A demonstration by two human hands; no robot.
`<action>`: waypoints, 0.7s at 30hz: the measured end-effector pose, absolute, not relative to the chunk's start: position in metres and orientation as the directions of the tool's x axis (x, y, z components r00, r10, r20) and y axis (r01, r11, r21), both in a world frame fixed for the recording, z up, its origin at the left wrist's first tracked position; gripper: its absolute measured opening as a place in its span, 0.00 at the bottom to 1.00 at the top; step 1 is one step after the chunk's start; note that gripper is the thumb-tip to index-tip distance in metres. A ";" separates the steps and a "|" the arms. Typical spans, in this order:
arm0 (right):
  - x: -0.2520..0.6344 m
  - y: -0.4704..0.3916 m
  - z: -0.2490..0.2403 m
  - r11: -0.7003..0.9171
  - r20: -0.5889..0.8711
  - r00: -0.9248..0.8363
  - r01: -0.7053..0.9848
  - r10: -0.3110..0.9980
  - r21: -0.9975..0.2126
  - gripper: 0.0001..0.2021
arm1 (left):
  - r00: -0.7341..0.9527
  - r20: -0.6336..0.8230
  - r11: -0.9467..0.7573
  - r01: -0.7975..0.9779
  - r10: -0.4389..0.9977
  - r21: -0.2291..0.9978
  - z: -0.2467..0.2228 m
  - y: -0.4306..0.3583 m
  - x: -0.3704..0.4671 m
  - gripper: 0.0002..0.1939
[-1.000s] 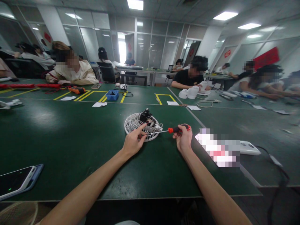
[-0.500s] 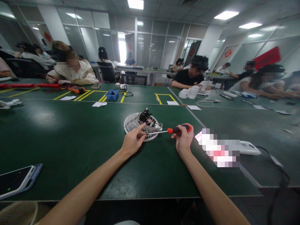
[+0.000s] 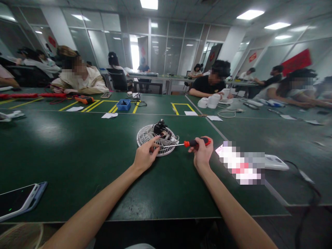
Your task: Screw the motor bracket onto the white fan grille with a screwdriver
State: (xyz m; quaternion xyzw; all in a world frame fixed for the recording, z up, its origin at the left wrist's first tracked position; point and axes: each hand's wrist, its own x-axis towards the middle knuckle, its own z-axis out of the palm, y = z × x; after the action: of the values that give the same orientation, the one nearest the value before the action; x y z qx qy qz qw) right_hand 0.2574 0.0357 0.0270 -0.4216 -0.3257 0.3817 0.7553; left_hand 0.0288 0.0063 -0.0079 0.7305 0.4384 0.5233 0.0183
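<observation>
A red-and-black screwdriver [image 3: 190, 143] is gripped by its handle in my right hand [image 3: 203, 154]. Its shaft points left, across the near side of a round white fan grille [image 3: 144, 134]. Thumb and fingers of my left hand [image 3: 144, 155] close together around the shaft's tip, at the grille's near left edge. Whatever small thing may be between them is hidden by the fingers. On top of the grille sits a black motor part [image 3: 160, 127] with white and grey wires [image 3: 171, 139] beside it.
A phone [image 3: 19, 199] lies at the near left. To the right are a blurred-out bright device and a white object [image 3: 277, 162] with a cable. A blue bin [image 3: 123, 105] stands farther back. Across the table, a person in black [image 3: 207, 86] works beside white fan parts [image 3: 213, 101].
Both hands and the screwdriver have shifted very slightly left, along with a small shift of the whole view. The grips look the same.
</observation>
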 end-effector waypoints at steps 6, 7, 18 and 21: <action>0.258 0.035 0.028 0.345 0.167 0.498 -0.291 0.851 -0.892 0.21 | 0.078 0.750 -0.624 0.614 0.657 0.484 -0.009 0.006 0.029 0.27; 0.259 0.035 0.028 0.350 0.173 0.501 -0.283 0.848 -0.893 0.21 | 0.075 0.750 -0.624 0.613 0.658 0.486 -0.009 0.007 0.029 0.26; 0.259 0.034 0.029 0.355 0.176 0.496 -0.293 0.850 -0.888 0.21 | 0.067 0.733 -0.617 0.595 0.677 0.515 -0.009 0.007 0.027 0.25; 0.259 0.034 0.029 0.349 0.171 0.497 -0.289 0.851 -0.892 0.21 | 0.068 0.735 -0.617 0.598 0.675 0.512 -0.009 0.007 0.028 0.25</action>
State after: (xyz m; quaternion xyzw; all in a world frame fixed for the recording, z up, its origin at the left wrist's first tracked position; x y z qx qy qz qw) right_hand 0.2586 0.0336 0.0293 -0.4270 -0.3286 0.3787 0.7525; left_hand 0.0275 0.0068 -0.0087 0.7298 0.4359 0.5254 0.0367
